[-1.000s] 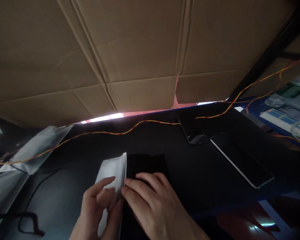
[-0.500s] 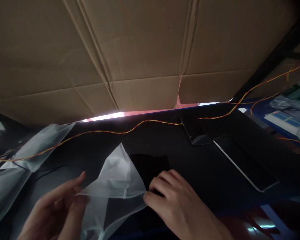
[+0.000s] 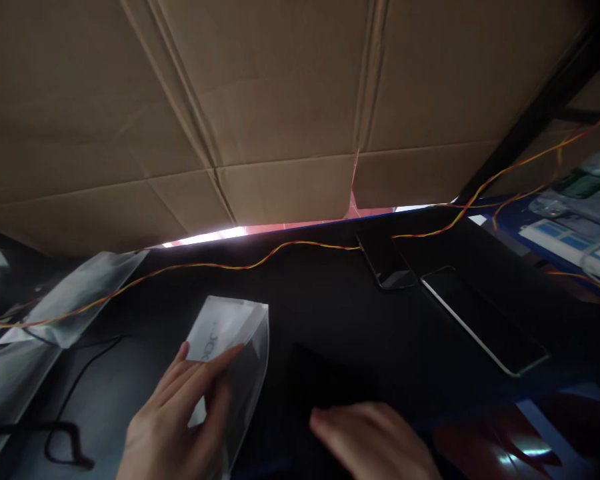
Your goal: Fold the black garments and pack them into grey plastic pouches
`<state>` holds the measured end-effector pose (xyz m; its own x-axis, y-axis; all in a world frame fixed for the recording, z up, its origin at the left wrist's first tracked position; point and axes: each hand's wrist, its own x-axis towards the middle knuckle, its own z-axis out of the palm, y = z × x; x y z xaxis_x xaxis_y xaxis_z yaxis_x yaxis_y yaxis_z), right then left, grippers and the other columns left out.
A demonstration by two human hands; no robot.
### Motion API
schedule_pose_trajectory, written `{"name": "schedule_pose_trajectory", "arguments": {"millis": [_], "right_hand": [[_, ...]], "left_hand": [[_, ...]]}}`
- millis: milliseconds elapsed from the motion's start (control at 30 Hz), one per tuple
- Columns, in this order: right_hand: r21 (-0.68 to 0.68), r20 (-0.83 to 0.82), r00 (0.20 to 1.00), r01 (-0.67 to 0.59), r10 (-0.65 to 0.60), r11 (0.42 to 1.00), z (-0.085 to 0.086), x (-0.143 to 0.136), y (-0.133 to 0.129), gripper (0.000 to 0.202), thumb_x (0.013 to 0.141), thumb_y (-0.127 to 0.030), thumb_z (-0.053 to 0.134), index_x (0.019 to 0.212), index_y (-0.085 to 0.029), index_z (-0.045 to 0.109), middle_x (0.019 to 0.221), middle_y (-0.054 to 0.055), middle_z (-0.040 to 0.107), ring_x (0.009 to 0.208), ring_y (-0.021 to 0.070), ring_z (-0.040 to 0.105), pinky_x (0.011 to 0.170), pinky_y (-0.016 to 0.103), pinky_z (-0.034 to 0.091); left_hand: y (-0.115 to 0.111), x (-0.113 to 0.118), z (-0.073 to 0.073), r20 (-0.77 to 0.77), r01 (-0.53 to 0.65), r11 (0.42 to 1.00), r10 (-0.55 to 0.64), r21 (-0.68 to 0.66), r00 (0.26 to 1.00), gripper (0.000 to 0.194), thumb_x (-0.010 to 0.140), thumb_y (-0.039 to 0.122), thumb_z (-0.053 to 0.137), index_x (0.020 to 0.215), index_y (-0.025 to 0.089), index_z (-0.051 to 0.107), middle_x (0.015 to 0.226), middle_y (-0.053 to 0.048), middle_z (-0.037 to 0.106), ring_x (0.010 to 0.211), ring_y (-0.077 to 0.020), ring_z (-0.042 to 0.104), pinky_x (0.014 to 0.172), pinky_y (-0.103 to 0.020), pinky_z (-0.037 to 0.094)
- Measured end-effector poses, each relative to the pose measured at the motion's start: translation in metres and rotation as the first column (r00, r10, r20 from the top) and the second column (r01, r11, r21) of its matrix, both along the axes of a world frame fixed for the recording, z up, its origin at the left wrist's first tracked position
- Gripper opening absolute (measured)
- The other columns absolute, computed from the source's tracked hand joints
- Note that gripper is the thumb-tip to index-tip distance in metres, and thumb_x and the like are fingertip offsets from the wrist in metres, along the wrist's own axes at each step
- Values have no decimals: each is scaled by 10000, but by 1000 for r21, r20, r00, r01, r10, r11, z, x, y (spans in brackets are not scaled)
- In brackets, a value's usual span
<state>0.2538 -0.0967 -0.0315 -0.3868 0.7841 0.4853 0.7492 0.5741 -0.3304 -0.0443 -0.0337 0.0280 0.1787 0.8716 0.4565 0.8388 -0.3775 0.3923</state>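
My left hand (image 3: 180, 407) grips a frosted plastic bag (image 3: 253, 353), thumb below and fingers laid across its front. Inside the bag is a pale sheet with dark lettering (image 3: 210, 337), partly covered by the fingers. Low in the middle, my right hand (image 3: 375, 440) is slightly blurred, with its fingers together. A very dark, flat thing (image 3: 325, 373) lies at its fingertips. Its kind is lost against the black tabletop, and what the fingers pinch is hidden.
Two phone-like slabs (image 3: 480, 320) (image 3: 386, 261) lie at the right of the black table (image 3: 305, 287). A red-yellow twisted wire (image 3: 295, 243) crosses the back. Frosted bags (image 3: 85, 293) and a black cord (image 3: 73, 380) are on the left; packaged items (image 3: 575, 243) lie far right. Cardboard (image 3: 280, 100) stands behind.
The bag has turned from being spread between both hands to hanging in my left hand, lettering showing. My right hand has let go of it and moved lower right; the dark flat thing has shifted towards it.
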Motion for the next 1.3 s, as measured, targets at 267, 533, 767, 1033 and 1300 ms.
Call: {"name": "schedule_pose_trajectory", "arguments": {"millis": [267, 533, 767, 1033, 1300], "right_hand": [[52, -123, 992, 19, -13, 998, 36, -33, 29, 325, 1102, -292, 570, 1376, -281, 744, 1285, 13, 835, 1131, 268, 768, 948, 413, 631], [-181, 87, 905, -396, 416, 900, 58, -30, 50, 240, 1183, -346, 524, 1304, -279, 720, 1285, -83, 810, 1311, 193, 639, 1200, 371, 450], [-275, -62, 921, -387, 385, 880, 60, -36, 60, 406, 1165, -439, 542, 1530, -271, 598, 1632, -47, 620, 1326, 200, 617, 1195, 387, 475], [-208, 53, 989, -125, 139, 970, 35, -51, 49, 579, 1067, -539, 644, 1579, -275, 585, 1645, 29, 607, 1417, 323, 574, 1091, 453, 580], [-244, 142, 979, -105, 143, 964, 38, -63, 48, 508, 1026, -585, 685, 1373, -220, 750, 1420, 70, 774, 1375, 382, 616, 1036, 508, 609]], "left_hand": [[-6, 47, -3, 269, 61, 988, -22, -139, 963, 272, 1021, 343, 682, 1259, 355, 813, 1097, 39, 874, 944, -194, 863, 909, -253, 679], [-3, 32, 2, 165, 197, 969, -171, -152, 971, 424, 1095, 371, 565, 1513, 360, 637, 1543, -48, 689, 1344, -233, 736, 1079, -318, 629], [5, -3, -19, -179, 260, 942, -299, -211, 937, 635, 1160, 366, 327, 1778, 381, 182, 1768, -51, 452, 1671, -353, 318, 1258, -757, 242], [5, 5, -28, -189, 274, 943, -309, -189, 932, 650, 1165, 459, 342, 1782, 364, 160, 1782, -73, 420, 1676, -360, 302, 1273, -773, 198], [1, 8, -22, -174, 253, 946, -288, -202, 942, 677, 1148, 579, 346, 1776, 383, 188, 1828, -98, 292, 1676, -457, 246, 1226, -849, 199]]}}
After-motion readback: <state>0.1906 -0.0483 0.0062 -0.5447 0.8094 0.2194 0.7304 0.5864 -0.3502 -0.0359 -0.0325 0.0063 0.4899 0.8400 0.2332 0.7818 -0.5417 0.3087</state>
